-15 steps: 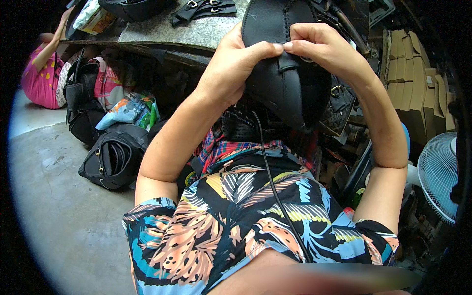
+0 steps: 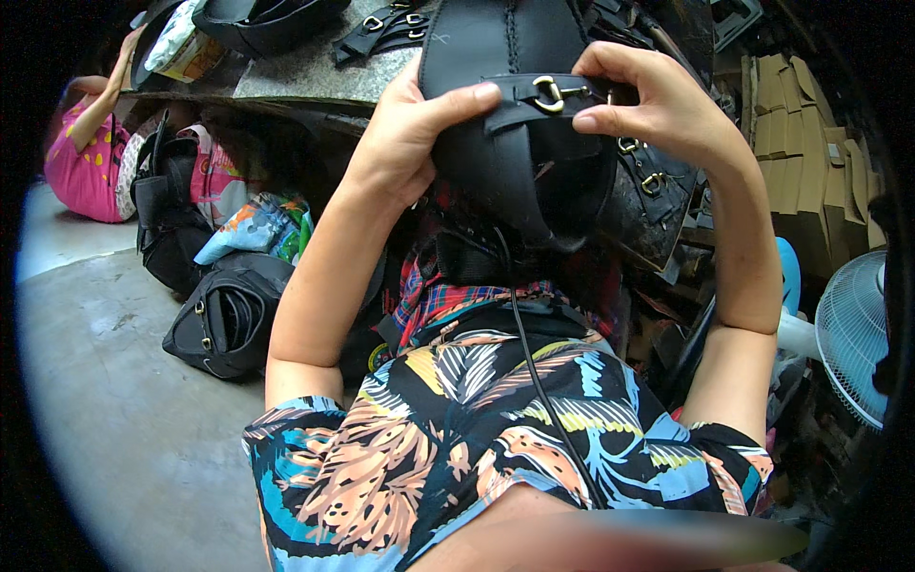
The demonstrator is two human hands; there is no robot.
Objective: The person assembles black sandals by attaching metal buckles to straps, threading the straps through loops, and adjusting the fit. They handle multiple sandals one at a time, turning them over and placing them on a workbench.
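Note:
Between my hands is a black leather bag (image 2: 467,43) with a braided seam down its panel and a dark opening on its near side. Across it runs a black strap (image 2: 511,92) carrying a brass-coloured buckle (image 2: 549,93). My left hand (image 2: 405,133) grips the bag's left side, its thumb lying on the panel at the strap's left end. At the other end, my right hand (image 2: 658,105) curls around the strap, index finger above and thumb below. Its remaining fingers are partly hidden behind the bag.
Loose buckled straps (image 2: 381,30) lie on the grey worktop (image 2: 305,81). More black bags (image 2: 224,315) sit on the floor at left, near a person in pink (image 2: 86,167). Folded cardboard (image 2: 801,143) and a fan (image 2: 853,338) stand at right. A black cord (image 2: 534,372) hangs before me.
My thumbs, together at the seam before, are now apart, and the buckle between them shows. The bag has shifted left and turned a little.

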